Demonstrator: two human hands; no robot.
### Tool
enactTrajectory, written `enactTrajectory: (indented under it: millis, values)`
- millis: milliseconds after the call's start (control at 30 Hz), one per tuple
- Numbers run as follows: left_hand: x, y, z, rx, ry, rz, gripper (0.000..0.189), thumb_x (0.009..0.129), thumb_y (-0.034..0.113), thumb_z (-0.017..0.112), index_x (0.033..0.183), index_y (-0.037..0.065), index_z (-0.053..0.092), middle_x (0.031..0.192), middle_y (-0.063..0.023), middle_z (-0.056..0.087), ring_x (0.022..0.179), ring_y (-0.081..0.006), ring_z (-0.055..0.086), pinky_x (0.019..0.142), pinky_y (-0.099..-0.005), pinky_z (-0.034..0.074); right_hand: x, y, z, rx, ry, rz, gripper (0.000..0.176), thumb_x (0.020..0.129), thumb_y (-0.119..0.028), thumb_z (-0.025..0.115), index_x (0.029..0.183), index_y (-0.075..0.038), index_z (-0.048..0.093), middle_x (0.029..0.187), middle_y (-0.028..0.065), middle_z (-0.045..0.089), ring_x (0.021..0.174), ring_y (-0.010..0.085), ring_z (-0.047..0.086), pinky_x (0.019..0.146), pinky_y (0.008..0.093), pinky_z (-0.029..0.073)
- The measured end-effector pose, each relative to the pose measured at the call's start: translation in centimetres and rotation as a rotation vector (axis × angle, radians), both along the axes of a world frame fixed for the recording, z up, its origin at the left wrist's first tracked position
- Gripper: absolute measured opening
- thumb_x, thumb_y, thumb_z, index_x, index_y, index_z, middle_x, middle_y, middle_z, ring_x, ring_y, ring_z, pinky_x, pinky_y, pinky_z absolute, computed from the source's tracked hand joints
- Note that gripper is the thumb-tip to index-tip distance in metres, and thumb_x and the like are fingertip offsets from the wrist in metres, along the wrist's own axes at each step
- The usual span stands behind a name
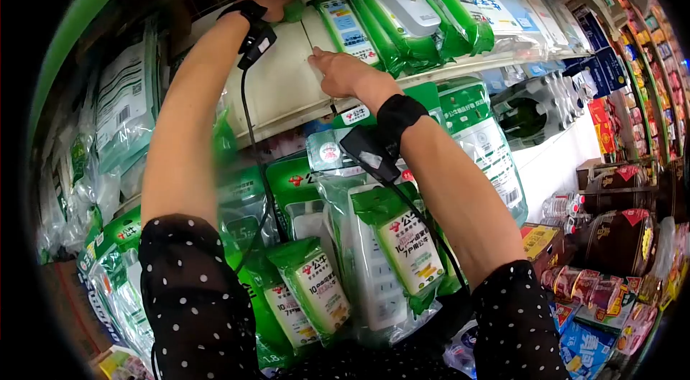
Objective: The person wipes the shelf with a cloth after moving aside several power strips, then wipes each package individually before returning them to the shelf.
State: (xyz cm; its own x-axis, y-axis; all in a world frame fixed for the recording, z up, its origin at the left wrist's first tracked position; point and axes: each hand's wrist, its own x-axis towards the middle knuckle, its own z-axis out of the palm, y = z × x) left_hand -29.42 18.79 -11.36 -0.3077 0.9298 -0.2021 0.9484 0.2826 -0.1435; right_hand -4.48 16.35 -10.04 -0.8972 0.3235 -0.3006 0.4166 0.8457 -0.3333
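Observation:
My left hand (269, 5) reaches to the back of a cream metal shelf (277, 82), its fingers closed against something green that is too hidden to name. Nearer the shelf's front, my right hand (345, 72) rests with its index finger extended on the bare surface. Just beyond it lies a green and white package (348, 29). More green packages stand in a row to the right, with a white plug adapter (408, 8) on top of them. Black straps with small cabled devices are around both wrists.
Below the shelf hang green power strip packages (388, 251) and smaller green packs (316, 286), close under both forearms. Clear bagged goods (126, 100) are on the left. Dark bottles (523, 120) lie at the right, with brown boxes (618, 236) and colourful snack packs beyond.

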Motion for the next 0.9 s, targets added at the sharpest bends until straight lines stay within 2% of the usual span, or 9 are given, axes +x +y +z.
enactTrajectory:
  millis: [167,200,233,467,500,667,800,833,900]
  values:
    - [-0.1,-3.9,1.5,-0.013,-0.284,-0.134,0.073,0.069,-0.001,0.043,0.141,0.014,0.040,0.130,-0.0192,0.052,0.098,-0.0318,0.057,0.076,-0.0407,0.048,0.2,-0.1,1.0,0.018,-0.005,0.025,0.060,0.079,-0.004,0.039,0.138,-0.003,0.039,0.147,0.0185,0.031,0.132,0.0306,0.037,0.109,0.0324,0.030]
    - [1.2,-4.6,2.4,-0.115,-0.337,-0.094,0.074,0.070,0.000,0.043,0.142,0.017,0.039,0.133,-0.0195,0.050,0.104,-0.0323,0.057,0.078,-0.0406,0.048,0.0,0.3,0.3,0.007,0.009,0.012,0.059,0.079,-0.004,0.039,0.138,-0.003,0.038,0.145,0.0198,0.033,0.130,0.0313,0.039,0.108,0.0333,0.031]
    - [2.4,-5.3,3.1,-0.181,-0.395,-0.159,0.074,0.076,0.001,0.054,0.145,0.013,0.032,0.145,-0.0135,0.038,0.128,-0.0301,0.040,0.102,-0.0382,0.039,-0.1,0.5,0.0,-0.005,0.026,0.000,0.059,0.079,-0.004,0.039,0.138,-0.003,0.038,0.143,0.0211,0.036,0.129,0.0321,0.040,0.107,0.0342,0.033]
    - [7.2,-10.8,4.8,-0.248,-0.488,-0.491,0.071,0.069,0.001,0.057,0.138,0.011,0.041,0.140,-0.0153,0.044,0.125,-0.0316,0.045,0.104,-0.0368,0.037,0.5,0.3,0.3,-0.124,0.248,-0.152,0.050,0.084,-0.009,0.043,0.128,0.012,0.032,0.115,0.0351,0.054,0.108,0.0422,0.056,0.087,0.0433,0.047]
    - [8.3,-11.6,5.4,-0.264,-0.505,-0.466,0.073,0.067,0.002,0.057,0.137,0.011,0.042,0.141,-0.0132,0.043,0.125,-0.0317,0.045,0.103,-0.0363,0.037,-0.1,0.7,-0.4,-0.116,0.156,-0.196,0.050,0.081,-0.003,0.040,0.131,-0.001,0.036,0.130,0.0259,0.048,0.120,0.0378,0.049,0.099,0.0393,0.040]
    - [10.9,-14.6,6.0,-0.220,-0.555,-0.550,0.078,0.063,-0.008,0.050,0.138,0.012,0.043,0.146,-0.0096,0.037,0.129,-0.0306,0.041,0.105,-0.0345,0.037,0.0,0.9,-0.3,-0.133,0.124,-0.160,0.049,0.085,-0.011,0.045,0.133,-0.001,0.038,0.132,0.0222,0.049,0.121,0.0356,0.048,0.099,0.0378,0.040]
    - [12.4,-15.5,8.9,-0.188,-0.350,-0.616,0.060,0.063,-0.009,0.054,0.119,0.010,0.060,0.120,-0.0136,0.060,0.109,-0.0336,0.055,0.091,-0.0376,0.045,0.1,0.8,0.1,-0.084,0.105,-0.139,0.052,0.088,-0.019,0.047,0.137,-0.004,0.035,0.138,0.0196,0.044,0.125,0.0342,0.045,0.104,0.0368,0.036]
    - [11.9,-15.1,8.5,-0.133,-0.304,-0.713,0.044,0.063,-0.007,0.058,0.103,0.008,0.067,0.099,-0.0147,0.066,0.095,-0.0346,0.060,0.080,-0.0390,0.048,0.0,0.9,0.0,-0.093,0.096,-0.144,0.053,0.088,-0.020,0.047,0.137,-0.004,0.035,0.139,0.0191,0.043,0.125,0.0341,0.044,0.104,0.0367,0.036]
    - [9.5,-14.0,8.0,-0.179,-0.283,-0.831,0.025,0.066,-0.002,0.058,0.091,0.001,0.062,0.086,-0.0195,0.062,0.083,-0.0384,0.059,0.073,-0.0427,0.049,-0.1,1.2,-0.4,-0.101,0.119,-0.147,0.052,0.090,-0.022,0.047,0.137,-0.005,0.035,0.139,0.0184,0.042,0.126,0.0345,0.043,0.104,0.0371,0.036]
